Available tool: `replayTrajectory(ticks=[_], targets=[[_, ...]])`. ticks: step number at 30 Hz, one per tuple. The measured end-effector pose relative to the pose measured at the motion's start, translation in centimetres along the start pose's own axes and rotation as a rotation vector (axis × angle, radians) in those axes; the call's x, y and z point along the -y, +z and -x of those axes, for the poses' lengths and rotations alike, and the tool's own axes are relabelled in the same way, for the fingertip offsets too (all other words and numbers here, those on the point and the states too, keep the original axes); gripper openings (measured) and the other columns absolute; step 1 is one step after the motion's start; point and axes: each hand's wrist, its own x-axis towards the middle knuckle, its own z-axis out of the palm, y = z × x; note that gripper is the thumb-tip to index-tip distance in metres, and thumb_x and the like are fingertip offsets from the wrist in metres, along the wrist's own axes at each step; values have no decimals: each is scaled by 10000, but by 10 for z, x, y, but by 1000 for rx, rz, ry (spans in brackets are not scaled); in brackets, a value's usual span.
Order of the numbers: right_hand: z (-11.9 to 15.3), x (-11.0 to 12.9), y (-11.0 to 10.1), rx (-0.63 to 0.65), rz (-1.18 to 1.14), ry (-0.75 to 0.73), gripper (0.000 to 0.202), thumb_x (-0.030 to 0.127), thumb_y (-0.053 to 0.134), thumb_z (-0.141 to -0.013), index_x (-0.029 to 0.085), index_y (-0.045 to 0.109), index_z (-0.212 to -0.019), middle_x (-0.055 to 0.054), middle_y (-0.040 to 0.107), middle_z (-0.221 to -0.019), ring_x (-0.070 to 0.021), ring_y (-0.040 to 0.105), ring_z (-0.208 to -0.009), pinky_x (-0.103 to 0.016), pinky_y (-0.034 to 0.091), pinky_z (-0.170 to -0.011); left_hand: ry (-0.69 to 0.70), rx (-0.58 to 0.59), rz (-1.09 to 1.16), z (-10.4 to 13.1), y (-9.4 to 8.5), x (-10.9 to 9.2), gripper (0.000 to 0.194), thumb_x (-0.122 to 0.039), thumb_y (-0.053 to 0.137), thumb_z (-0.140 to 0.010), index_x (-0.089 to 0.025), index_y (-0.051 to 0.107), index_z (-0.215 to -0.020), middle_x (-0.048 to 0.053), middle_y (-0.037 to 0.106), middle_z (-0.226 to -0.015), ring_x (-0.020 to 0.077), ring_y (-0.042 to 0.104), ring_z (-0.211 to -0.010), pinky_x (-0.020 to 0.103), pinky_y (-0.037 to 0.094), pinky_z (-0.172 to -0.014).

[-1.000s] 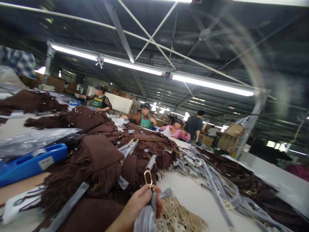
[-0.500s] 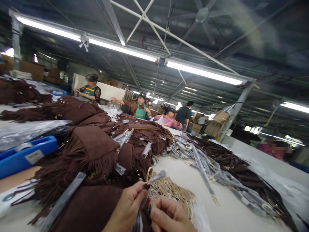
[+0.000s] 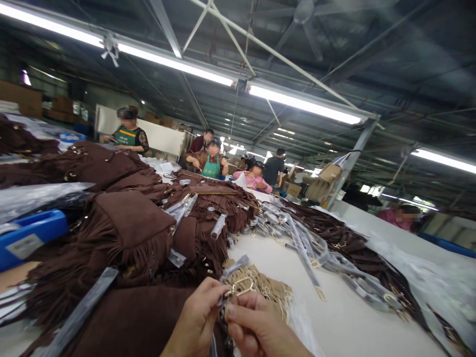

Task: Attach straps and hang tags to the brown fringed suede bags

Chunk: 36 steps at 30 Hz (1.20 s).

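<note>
At the bottom centre, my left hand [image 3: 199,310] is closed on a strap in clear plastic wrapping, much of it hidden behind my fingers. From the strap's end a gold snap hook [image 3: 248,283] sticks out to the right, between my two hands. The thumb and fingers of my right hand [image 3: 256,322] are pinched against this hook, close to the left fingertips. Just beyond lies a pile of tan tags with pale cords [image 3: 273,290]. A brown fringed bag [image 3: 130,218] and a flat brown piece [image 3: 145,317] are to the left of my hands.
Wrapped straps with gold hooks [image 3: 303,248] lie on the white table [image 3: 267,253], beside brown straps [image 3: 334,233]. A blue tape dispenser [image 3: 37,238] stands at left. Clear plastic [image 3: 435,282] heaps up at right. Several people work beyond the table, one in a green apron [image 3: 210,167].
My right hand has come up against the hook beside my left hand. The hook, upright before, now tilts to the right. The camera view has shifted slightly, and another person appears at the back.
</note>
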Motion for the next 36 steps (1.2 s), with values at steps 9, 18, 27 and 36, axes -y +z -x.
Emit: replayTrajectory(ticks=[9,18,27,36], targets=[[-8,-21,-11,-72,-63,-217,616,649,860,-562,200,483,-749,65,591,-473,-6,299,-266,-139,148,-288,-65,37,61,2,5,-20,361,-290,496,-914,-224,695,-1209,96,682,-1022,257,622,-975,304,476,-931],[0,-28,-20,-149,-4,-325,585,609,843,-659,216,440,-818,41,629,-525,-25,356,-271,-129,193,-289,-191,-81,149,-13,27,-22,412,-427,486,-921,-167,612,-627,45,562,-761,191,557,-745,257,438,-698],[32,-40,-34,-828,444,-828,300,481,715,-845,208,594,-876,0,573,-746,-138,539,-620,-212,446,-529,-48,-255,-136,-30,26,-26,366,-291,480,-927,-179,532,-582,10,491,-720,155,500,-674,255,372,-621],[42,-31,-20,-587,626,-701,290,477,595,-919,204,686,-956,10,602,-657,-139,516,-538,-217,444,-506,185,4,-126,-37,38,-74,299,-122,537,-908,-160,542,-612,12,517,-778,139,526,-767,229,410,-695]])
